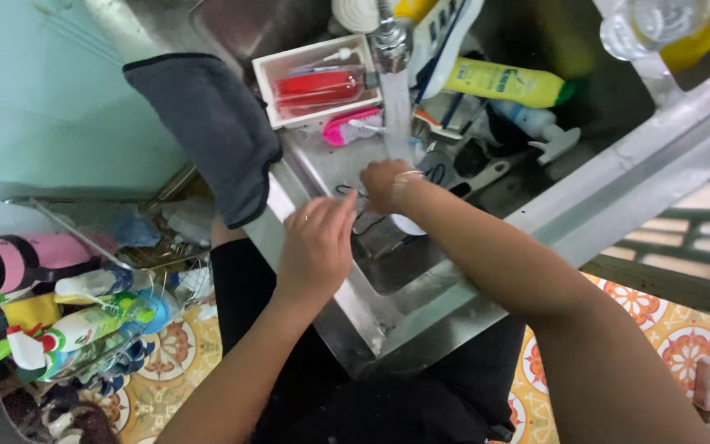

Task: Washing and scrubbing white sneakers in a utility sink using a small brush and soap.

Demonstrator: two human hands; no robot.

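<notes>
My right hand (386, 184) is curled under the water stream (397, 107) that runs from the metal tap (389, 37) into the steel sink (421, 316). A small white object (408, 224) shows just under its wrist; whether the hand grips anything is hidden. My left hand (318, 242) is held flat with its fingers stretched toward the right hand, over the sink's near rim, and holds nothing.
A grey cloth (207, 131) hangs over the sink's left edge. A white tray with a red item (318, 82), a pink brush (351, 127), a yellow bottle (503, 82) and a pump bottle (540, 123) lie behind the tap. A wire rack (84, 316) of bottles stands at left.
</notes>
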